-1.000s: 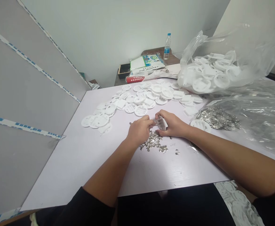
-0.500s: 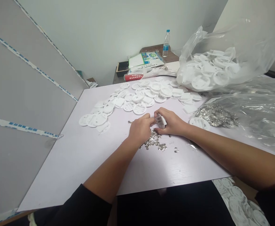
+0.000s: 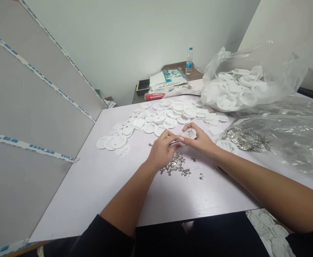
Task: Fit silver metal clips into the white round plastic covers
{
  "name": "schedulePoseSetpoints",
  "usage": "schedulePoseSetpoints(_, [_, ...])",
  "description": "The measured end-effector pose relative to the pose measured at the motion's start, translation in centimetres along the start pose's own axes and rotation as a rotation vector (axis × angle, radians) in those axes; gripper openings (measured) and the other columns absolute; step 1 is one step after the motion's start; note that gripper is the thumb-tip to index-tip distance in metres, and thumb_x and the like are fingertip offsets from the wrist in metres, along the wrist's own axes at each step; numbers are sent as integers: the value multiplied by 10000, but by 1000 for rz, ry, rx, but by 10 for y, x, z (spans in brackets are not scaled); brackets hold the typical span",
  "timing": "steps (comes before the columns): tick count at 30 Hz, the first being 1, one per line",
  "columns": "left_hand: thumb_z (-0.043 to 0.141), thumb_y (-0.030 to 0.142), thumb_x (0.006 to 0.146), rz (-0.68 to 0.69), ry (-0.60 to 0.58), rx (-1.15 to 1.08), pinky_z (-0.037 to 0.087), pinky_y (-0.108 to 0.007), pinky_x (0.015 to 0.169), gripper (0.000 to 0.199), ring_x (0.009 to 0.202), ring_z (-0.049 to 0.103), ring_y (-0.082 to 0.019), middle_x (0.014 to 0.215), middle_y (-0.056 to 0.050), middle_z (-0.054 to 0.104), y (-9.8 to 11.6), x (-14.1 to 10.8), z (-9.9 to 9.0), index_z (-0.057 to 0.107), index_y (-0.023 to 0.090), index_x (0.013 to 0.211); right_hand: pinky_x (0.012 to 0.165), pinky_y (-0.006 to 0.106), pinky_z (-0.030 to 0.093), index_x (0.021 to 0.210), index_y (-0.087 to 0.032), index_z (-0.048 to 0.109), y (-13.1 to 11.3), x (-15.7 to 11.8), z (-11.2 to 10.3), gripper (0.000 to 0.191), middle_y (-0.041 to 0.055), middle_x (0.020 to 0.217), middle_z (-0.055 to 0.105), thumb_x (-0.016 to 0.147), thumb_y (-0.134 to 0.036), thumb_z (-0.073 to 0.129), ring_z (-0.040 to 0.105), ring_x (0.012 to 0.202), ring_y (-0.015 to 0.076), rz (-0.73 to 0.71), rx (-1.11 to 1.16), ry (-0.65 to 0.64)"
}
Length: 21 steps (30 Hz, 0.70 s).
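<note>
My right hand (image 3: pixel 202 142) is closed around a round white plastic piece (image 3: pixel 190 134) with slots in its face, held tilted above the table. The fingers of my left hand (image 3: pixel 162 149) close at the left edge of that same piece, thumb below; whether a small part is pinched there too is hidden. Just under my hands lies a loose heap of small shiny metal parts (image 3: pixel 175 162), partly covered by my left hand. Beyond my hands, many similar white round pieces (image 3: pixel 160 119) are spread in overlapping rows.
A clear bag of white pieces (image 3: pixel 239 89) stands at the back right, with a bag of metal parts (image 3: pixel 247 138) in front of it. Farther back are a water bottle (image 3: pixel 189 61) and a red packet (image 3: pixel 155 96). A grey partition (image 3: pixel 25 107) borders the left of the white table (image 3: pixel 97 196).
The white piece has turned from nearly edge-on to a flatter tilt, showing its slotted face. My left fingers have shifted onto its edge. The whole view has moved slightly.
</note>
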<state>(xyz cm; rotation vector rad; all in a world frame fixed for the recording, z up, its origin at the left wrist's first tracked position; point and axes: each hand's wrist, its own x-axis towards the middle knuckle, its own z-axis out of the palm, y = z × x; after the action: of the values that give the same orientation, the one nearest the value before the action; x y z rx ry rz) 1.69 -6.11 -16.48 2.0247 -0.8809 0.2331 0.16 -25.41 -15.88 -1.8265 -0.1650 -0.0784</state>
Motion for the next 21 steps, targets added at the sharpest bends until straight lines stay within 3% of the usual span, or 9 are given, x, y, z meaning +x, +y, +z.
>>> schedulePoseSetpoints(3, [648, 152, 878, 4, 68, -164, 442, -247, 617, 126, 688, 516, -104, 927, -27, 583, -2, 1, 4, 728, 211, 955, 675, 378, 497, 929, -238, 489, -1, 0, 5, 563, 28, 788, 611, 774, -755, 652, 599, 680, 194, 136, 290, -146])
schedulePoseSetpoints(5, [698, 226, 870, -93, 100, -262, 425, -248, 610, 47, 676, 510, -108, 862, -22, 597, -3, 2, 4, 726, 198, 897, 667, 371, 507, 919, -236, 510, 0, 1, 6, 584, 35, 770, 618, 803, -802, 590, 605, 677, 190, 86, 383, -190])
schedulePoseSetpoints(9, [803, 447, 802, -347, 95, -535, 427, -253, 597, 298, 610, 521, -106, 717, -6, 609, -1, 3, -2, 720, 168, 867, 617, 322, 493, 885, -230, 546, 0, 0, 3, 534, 14, 717, 616, 839, -756, 625, 584, 625, 150, -72, 256, -189])
schedulePoseSetpoints(12, [853, 500, 733, -453, 35, -724, 456, -248, 593, 395, 560, 527, -99, 606, 23, 561, 4, 4, -5, 717, 158, 877, 493, 284, 431, 855, -219, 537, 0, -2, 3, 575, -6, 632, 594, 841, -792, 587, 542, 514, 123, -57, 234, -182])
schedulePoseSetpoints(16, [893, 476, 684, -474, 1, -830, 446, -223, 547, 388, 487, 469, -67, 512, 63, 465, 11, 6, -6, 712, 154, 802, 418, 261, 387, 857, -212, 540, -1, -5, 4, 592, -22, 564, 576, 842, -802, 574, 508, 438, 110, -14, 268, -173])
schedulePoseSetpoints(21, [911, 430, 658, -470, 11, -839, 464, -219, 540, 354, 542, 549, -81, 587, 12, 590, 10, 4, -7, 724, 145, 755, 415, 263, 397, 823, -208, 554, -4, -6, 6, 579, -19, 535, 576, 846, -786, 590, 509, 421, 109, -14, 269, -172])
